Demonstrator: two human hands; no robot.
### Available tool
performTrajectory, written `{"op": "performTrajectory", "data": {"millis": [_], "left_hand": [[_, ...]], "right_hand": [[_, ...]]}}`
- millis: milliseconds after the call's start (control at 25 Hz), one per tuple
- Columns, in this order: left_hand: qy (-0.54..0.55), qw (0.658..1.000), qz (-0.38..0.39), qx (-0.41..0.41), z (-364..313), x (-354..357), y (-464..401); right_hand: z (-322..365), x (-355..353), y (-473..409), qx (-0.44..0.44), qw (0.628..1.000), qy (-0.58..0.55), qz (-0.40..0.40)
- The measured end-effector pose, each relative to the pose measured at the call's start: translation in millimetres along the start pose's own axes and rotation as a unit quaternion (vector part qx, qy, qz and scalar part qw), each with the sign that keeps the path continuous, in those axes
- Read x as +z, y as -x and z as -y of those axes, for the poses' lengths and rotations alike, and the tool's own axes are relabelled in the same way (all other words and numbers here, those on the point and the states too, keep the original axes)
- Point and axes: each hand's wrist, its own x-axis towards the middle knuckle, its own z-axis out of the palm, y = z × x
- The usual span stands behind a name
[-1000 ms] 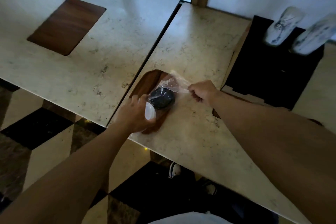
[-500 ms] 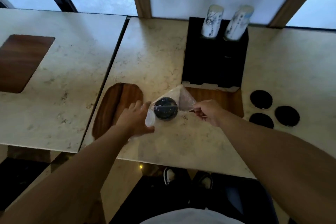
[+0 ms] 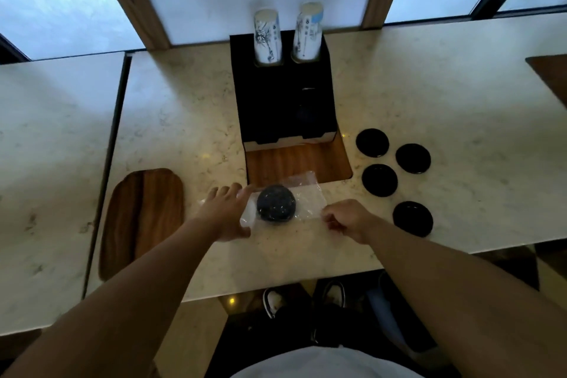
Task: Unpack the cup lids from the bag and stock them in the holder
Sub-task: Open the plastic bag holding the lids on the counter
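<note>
1. A clear plastic bag [image 3: 302, 199] is held flat on the marble counter [image 3: 429, 95] between the two hands; a dark stack of cup lids [image 3: 276, 202] is seen inside it, just beside the left hand's fingertips.
2. The left hand [image 3: 225, 212] is laid on the bag's closed end with fingers extended and lightly spread, pressing rather than gripping.
3. The right hand [image 3: 346, 219] is curled, and the bag's open edge appears to be pinched between thumb and fingers; the exact contact is too small to confirm.
4. The unpacking is judged to be barely begun: the lids are enclosed in the plastic, and nothing can be seen to have been stocked from this bag.
5. The black holder [image 3: 283, 98] stands beyond both hands, well apart from the bag; two stacks of paper cups [image 3: 287, 34] rise from its far slots. Whether its nearer slots hold lids cannot be told, since they are too dark.
6. Four black round discs [image 3: 395, 172] lie on the counter beyond and to the outside of the right hand; whether they are lids or coasters cannot be told.
7. A wooden tray [image 3: 144, 218] lies outside the left hand, and a wooden inset panel [image 3: 294, 161] sits between the bag and the holder. The path to the holder is not seen to be blocked.
</note>
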Motion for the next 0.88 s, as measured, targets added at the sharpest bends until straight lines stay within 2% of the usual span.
{"op": "performTrajectory", "data": {"millis": [160, 480, 560, 640, 720, 880], "left_hand": [[-0.004, 0.999, 0.032, 0.007, -4.1, 5.8, -1.4], [0.015, 0.999, 0.042, 0.014, 2.6, 8.3, -3.0], [0.022, 0.999, 0.032, 0.01, 3.8, 7.1, -4.3], [0.029, 0.999, 0.007, 0.014, -2.2, 3.9, -9.6], [0.046, 0.998, -0.027, 0.028, -16.1, 2.0, -16.3], [0.049, 0.995, -0.055, 0.062, -52.0, 7.6, -32.6]], "right_hand": [[-11.1, -2.7, -1.5, -0.006, 0.998, 0.054, 0.016], [-3.2, -6.5, -7.8, -0.039, 0.991, 0.121, 0.034], [5.3, -7.4, -9.2, -0.063, 0.98, 0.187, 0.0], [12.3, -6.4, -10.5, -0.115, 0.955, 0.267, -0.065], [17.6, -2.2, -9.6, -0.168, 0.932, 0.3, -0.115], [25.1, 11.7, -10.8, -0.211, 0.895, 0.369, -0.133]]}}
